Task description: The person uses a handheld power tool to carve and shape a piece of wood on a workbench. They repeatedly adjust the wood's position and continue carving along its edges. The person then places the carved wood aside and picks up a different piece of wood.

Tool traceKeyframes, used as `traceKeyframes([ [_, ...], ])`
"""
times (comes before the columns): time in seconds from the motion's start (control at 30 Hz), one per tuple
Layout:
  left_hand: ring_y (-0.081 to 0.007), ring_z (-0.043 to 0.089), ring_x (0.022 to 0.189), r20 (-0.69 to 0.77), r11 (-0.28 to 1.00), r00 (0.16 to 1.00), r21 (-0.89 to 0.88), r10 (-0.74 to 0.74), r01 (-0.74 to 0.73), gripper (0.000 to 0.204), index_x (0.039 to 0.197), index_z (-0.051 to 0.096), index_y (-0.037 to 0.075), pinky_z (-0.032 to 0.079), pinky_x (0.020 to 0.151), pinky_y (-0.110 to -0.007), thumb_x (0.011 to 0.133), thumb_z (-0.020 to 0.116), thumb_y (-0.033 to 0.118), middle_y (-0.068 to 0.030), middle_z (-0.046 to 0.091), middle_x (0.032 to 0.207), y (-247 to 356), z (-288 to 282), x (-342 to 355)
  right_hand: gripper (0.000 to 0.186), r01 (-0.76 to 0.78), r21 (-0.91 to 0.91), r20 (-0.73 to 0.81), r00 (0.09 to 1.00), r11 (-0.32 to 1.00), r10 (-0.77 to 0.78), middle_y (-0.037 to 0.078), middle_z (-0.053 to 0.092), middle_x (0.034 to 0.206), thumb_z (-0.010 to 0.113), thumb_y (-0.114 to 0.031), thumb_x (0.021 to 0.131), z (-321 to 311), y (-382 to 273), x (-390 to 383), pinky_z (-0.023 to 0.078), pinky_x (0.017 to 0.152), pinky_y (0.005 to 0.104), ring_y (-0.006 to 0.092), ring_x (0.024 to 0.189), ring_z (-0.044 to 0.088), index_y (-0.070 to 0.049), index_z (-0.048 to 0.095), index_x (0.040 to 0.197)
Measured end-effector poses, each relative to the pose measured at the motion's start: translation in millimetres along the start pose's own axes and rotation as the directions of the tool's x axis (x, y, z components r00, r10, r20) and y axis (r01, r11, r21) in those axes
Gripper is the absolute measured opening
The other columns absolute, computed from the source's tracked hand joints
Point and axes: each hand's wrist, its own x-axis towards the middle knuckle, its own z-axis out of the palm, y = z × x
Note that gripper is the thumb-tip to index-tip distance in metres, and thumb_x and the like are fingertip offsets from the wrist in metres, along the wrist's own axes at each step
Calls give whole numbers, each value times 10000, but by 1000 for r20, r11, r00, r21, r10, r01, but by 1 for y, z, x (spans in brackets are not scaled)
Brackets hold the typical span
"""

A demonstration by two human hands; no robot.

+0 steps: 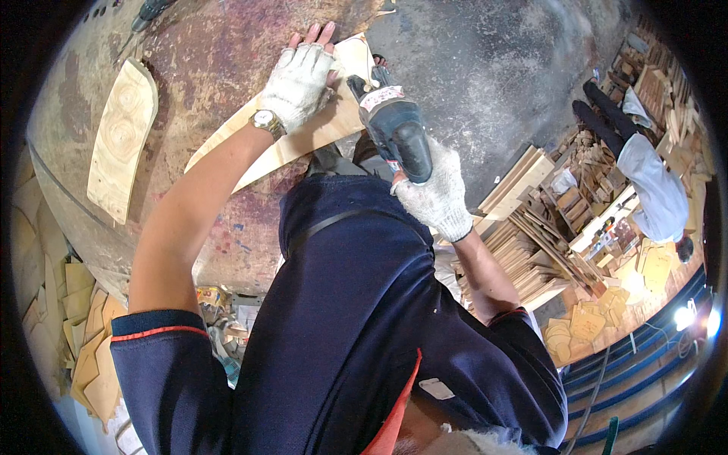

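Observation:
A pale plywood board (258, 171) lies slantwise on the stained worktable (201, 68), its near right edge against my body. My left hand (298, 87), in a white fingerless glove, rests flat on the board's far part with fingers stretched out. In my right hand (440, 193), also gloved, is a dark jigsaw (400, 133), gripped by its rear body. The saw's front end stands at the board's far right edge; its blade is hidden. A pencil-like curved line shows on the wood near the far tip.
Another cut plywood piece (121, 140), curved at one end, lies on the table at the left. A drill-like tool (152, 11) sits at the far left edge. Stacked wood strips (516, 186) stand at the right. Beyond them a person (648, 178) bends among scattered wood pieces.

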Motion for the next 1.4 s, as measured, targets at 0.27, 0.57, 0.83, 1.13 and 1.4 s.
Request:
traceKeyframes([
  [0.27, -315, 307, 1519, 38, 999, 999, 33, 7, -8, 570, 1450, 459, -15, 234, 1242, -486, 998, 574, 313, -146, 299, 1656, -1, -1, 2, 586, -103, -175, -77, 993, 979, 91, 262, 635, 1026, 771, -245, 705, 10, 0, -9, 500, 877, 527, 464, 991, 598, -20, 588, 1213],
  [0.57, -306, 343, 1507, 13, 1000, 1000, -19, -2, 2, 578, 1439, 448, -45, 268, 1233, -491, 956, 622, 221, -155, 318, 1646, 3, -7, 2, 643, -84, -161, -142, 988, 983, 61, 264, 625, 1068, 783, -260, 710, 16, -4, -12, 499, 899, 518, 455, 1036, 589, -17, 573, 1268],
  [0.83, -328, 330, 1508, 52, 1000, 999, 24, 4, -5, 630, 1492, 410, -36, 246, 1237, -500, 984, 579, 295, -161, 310, 1648, 2, -9, 3, 689, -110, -143, -164, 983, 984, 85, 270, 619, 1084, 794, -264, 705, 22, -5, -11, 504, 899, 519, 454, 1035, 591, -2, 560, 1297],
  [1.13, -335, 342, 1501, 55, 1000, 999, 21, 3, -4, 662, 1473, 415, -64, 258, 1229, -503, 960, 604, 310, -187, 316, 1639, 4, -14, 5, 710, -121, -63, -150, 983, 991, 110, 270, 625, 1049, 805, -267, 691, 28, 1, -5, 516, 875, 519, 457, 969, 614, 18, 563, 1295],
  [1.4, -363, 293, 1525, 69, 997, 998, -80, -7, 13, 689, 1491, 362, -71, 217, 1249, -507, 916, 644, 184, -227, 258, 1654, 2, -11, 2, 733, -16, -170, -298, 954, 985, -36, 277, 605, 1037, 801, -262, 691, 36, 1, -10, 508, 843, 535, 464, 959, 594, 24, 531, 1311],
])
